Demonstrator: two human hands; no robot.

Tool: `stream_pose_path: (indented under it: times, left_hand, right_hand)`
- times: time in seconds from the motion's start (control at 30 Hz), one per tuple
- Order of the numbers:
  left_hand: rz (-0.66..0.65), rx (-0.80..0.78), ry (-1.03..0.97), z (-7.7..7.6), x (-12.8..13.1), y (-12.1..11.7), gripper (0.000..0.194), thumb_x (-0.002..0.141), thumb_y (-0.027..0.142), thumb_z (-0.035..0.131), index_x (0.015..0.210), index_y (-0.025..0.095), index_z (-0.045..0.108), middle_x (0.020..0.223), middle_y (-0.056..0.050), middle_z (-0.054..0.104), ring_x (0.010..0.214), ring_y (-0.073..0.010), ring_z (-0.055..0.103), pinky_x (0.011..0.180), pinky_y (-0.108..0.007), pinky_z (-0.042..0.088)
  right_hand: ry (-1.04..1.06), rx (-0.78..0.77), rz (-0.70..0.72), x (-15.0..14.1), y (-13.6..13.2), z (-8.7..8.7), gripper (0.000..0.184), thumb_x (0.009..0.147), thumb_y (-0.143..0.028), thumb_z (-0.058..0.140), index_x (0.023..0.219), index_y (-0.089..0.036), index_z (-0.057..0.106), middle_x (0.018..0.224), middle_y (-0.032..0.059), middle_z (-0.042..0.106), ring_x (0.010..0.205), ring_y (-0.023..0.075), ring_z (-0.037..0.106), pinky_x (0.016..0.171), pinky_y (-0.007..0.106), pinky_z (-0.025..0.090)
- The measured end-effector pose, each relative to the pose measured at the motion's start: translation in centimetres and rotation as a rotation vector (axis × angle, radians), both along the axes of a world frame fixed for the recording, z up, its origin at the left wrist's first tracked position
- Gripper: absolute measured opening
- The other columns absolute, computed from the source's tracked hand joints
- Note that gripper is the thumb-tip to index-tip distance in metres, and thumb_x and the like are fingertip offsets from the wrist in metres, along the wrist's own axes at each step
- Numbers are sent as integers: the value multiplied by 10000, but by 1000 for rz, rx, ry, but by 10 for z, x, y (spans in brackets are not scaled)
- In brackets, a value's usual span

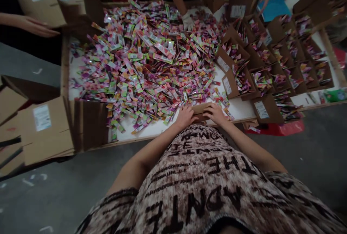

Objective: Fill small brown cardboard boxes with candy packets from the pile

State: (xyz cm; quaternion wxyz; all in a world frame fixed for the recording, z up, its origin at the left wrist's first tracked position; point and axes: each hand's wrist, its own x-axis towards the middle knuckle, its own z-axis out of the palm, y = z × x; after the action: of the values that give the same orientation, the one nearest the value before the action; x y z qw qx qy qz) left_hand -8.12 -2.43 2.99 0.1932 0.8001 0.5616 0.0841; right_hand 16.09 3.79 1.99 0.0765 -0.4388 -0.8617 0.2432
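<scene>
Close to my body, at the table's near edge, both my hands hold a small brown cardboard box (200, 109). My left hand (185, 115) has its fingers closed round the left end, and my right hand (215, 113) grips the right end. My forearms and shirt hide the box's near side, so I cannot tell whether it is folded flat. Just beyond the hands spreads a big heap of small, colourful wrapped packets (151, 64) in pink, green, purple and orange.
The white tabletop (130, 124) has a wooden rim. Several cardboard boxes filled with packets (260, 82) stand right. Large cartons (48, 129) are stacked left. Across the table a co-worker's gloved hand (187, 21) reaches into the heap; another person's hand (38, 26) is at upper left.
</scene>
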Motion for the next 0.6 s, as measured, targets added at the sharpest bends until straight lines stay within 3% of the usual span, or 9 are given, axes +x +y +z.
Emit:
stream_pose_path:
  times: [0.1, 0.23, 0.33, 0.37, 0.47, 0.53, 0.6]
  left_hand:
    - [29, 5, 80, -7, 19, 6, 255, 989, 353, 538, 1056, 158, 688, 1171, -183, 648, 1134, -330, 529, 998, -517, 362]
    - [49, 10, 122, -14, 27, 3, 319, 1023, 262, 396, 1070, 173, 699, 1160, -198, 640, 1138, -334, 524, 994, -540, 326]
    - [-6, -25, 55, -14, 23, 1, 378, 1002, 410, 491, 1230, 181, 686, 1318, -215, 600, 1245, -348, 497, 1062, -540, 296]
    - [-56, -33, 31, -14, 22, 2, 503, 959, 501, 561, 1344, 186, 636, 1430, -228, 534, 1330, -375, 445, 1098, -559, 266]
    - [-167, -67, 22, -9, 26, 7, 966, 797, 639, 724, 1598, 236, 365, 1669, -247, 205, 1506, -484, 186, 1145, -670, 150]
    - [-118, -127, 16, -3, 27, 10, 966, 792, 588, 756, 1614, 325, 322, 1704, -216, 104, 1514, -510, 162, 1130, -717, 149]
    - [79, -196, -47, 2, 22, 5, 875, 796, 558, 765, 1572, 388, 398, 1716, -171, 98, 1506, -503, 206, 1135, -719, 183]
  right_hand:
    - [-85, 2, -159, -23, -3, -2, 166, 895, -393, 721, 883, -238, 779, 1113, 93, 651, 1101, 289, 502, 959, 454, 357]
    - [-146, 43, -199, -36, -18, -7, 122, 893, -352, 713, 880, -241, 762, 1213, 98, 609, 1162, 306, 429, 988, 475, 291]
    - [-117, 62, -213, -36, -25, -11, 116, 911, -310, 664, 909, -222, 740, 1239, 113, 607, 1179, 306, 422, 1016, 491, 280]
    - [-82, 55, -224, -33, -25, -13, 117, 913, -290, 645, 904, -212, 731, 1226, 118, 616, 1174, 303, 433, 1021, 493, 287]
    - [152, -60, -253, -16, -8, -21, 134, 899, -281, 610, 843, -198, 700, 1120, 109, 671, 1118, 281, 512, 1025, 479, 353]
    - [362, -218, -290, 0, 17, -30, 183, 900, -345, 582, 879, -204, 697, 1062, 94, 702, 1045, 256, 583, 985, 444, 436]
    - [453, -352, -396, 15, 50, -44, 308, 886, -440, 576, 1030, -195, 695, 1088, 99, 716, 972, 235, 637, 915, 403, 506]
